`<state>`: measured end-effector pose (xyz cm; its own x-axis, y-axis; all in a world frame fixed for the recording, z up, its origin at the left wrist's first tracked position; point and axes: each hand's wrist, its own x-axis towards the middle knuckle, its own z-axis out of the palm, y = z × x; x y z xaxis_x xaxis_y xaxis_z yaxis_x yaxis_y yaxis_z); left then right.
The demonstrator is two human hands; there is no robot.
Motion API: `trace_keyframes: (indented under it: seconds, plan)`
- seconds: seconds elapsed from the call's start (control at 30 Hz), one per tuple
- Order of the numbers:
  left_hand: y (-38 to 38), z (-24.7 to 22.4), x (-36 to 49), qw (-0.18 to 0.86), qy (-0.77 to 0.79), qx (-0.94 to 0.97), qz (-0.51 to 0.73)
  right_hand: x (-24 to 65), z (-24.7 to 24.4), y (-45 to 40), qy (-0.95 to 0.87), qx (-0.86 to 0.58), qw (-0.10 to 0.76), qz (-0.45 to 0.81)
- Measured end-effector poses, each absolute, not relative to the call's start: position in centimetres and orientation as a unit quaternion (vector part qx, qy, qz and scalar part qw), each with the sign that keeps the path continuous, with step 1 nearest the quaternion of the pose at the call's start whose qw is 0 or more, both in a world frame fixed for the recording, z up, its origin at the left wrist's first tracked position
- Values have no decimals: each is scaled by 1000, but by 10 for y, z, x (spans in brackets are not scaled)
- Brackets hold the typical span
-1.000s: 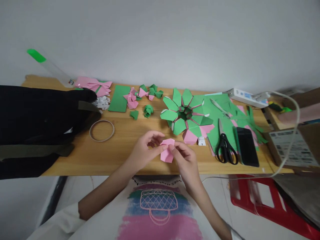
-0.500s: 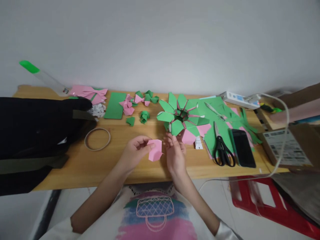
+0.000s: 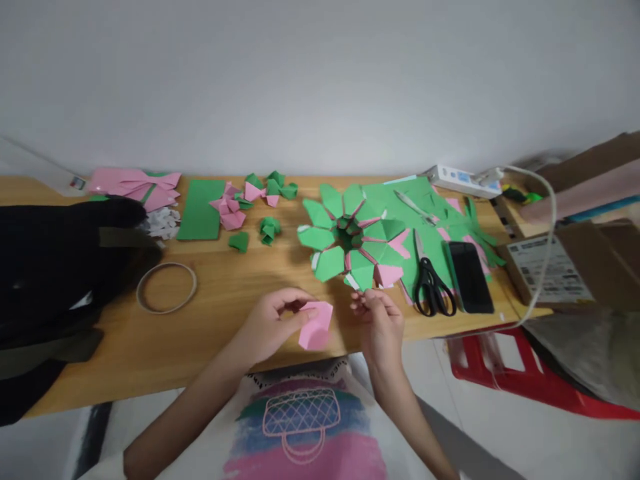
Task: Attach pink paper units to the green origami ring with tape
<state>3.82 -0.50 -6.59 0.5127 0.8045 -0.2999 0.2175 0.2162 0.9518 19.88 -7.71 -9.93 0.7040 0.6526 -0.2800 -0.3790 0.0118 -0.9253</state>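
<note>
A folded pink paper piece (image 3: 317, 325) is pinched between the thumb and fingers of my left hand (image 3: 274, 323), low over the table's front edge. My right hand (image 3: 381, 323) has its fingertips drawn together at the front of a round green and pink paper flower (image 3: 330, 263). A small white tab shows at the petal just above those fingertips; whether they grip it is too small to tell. The flower has several pointed petals around a dark central opening.
Black scissors (image 3: 433, 288) and a phone (image 3: 470, 277) lie on green paper to the right. A tape ring (image 3: 167, 288) and black bag (image 3: 60, 267) are at left. Small folded pieces (image 3: 270, 230) stand behind. A cable hangs from a power strip (image 3: 463, 180).
The view has shifted right. The flower has turned, showing its petals at different angles. My right hand has moved away from my left, and its fingers have closed together. My left hand keeps the pink piece.
</note>
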Motion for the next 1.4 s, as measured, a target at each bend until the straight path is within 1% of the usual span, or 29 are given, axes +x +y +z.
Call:
trace_keyframes:
  seconds: [0.17, 0.33, 0.43, 0.5, 0.6, 0.73, 0.83, 0.93, 1.1, 1.4]
  plan:
    - [-17, -48, 38, 628, 349, 678, 152, 214, -95, -99, -154, -606, 697, 352]
    - [-25, -38, 40, 610, 302, 723, 117, 219, -97, -96, -211, -606, 678, 359]
    - [-25, -32, 40, 589, 286, 746, 122, 221, -96, -92, -242, -597, 662, 384]
    - [-24, -29, 40, 558, 261, 774, 148, 222, -94, -88, -257, -591, 652, 401]
    - [-24, -23, 40, 466, 240, 828, 198, 221, -90, -85, -265, -577, 647, 422]
    - [-25, -18, 42, 281, 244, 892, 258, 216, -82, -80, -249, -546, 648, 469]
    - [-25, -16, 44, 170, 231, 921, 262, 212, -76, -77, -232, -541, 641, 492]
    - [-24, -16, 46, 109, 215, 940, 240, 208, -72, -74, -220, -537, 642, 501]
    - [-24, -20, 45, 87, 215, 942, 241, 202, -71, -73, -224, -532, 642, 504]
    - [-24, -21, 43, 56, 191, 952, 235, 191, -67, -73, -229, -545, 653, 474]
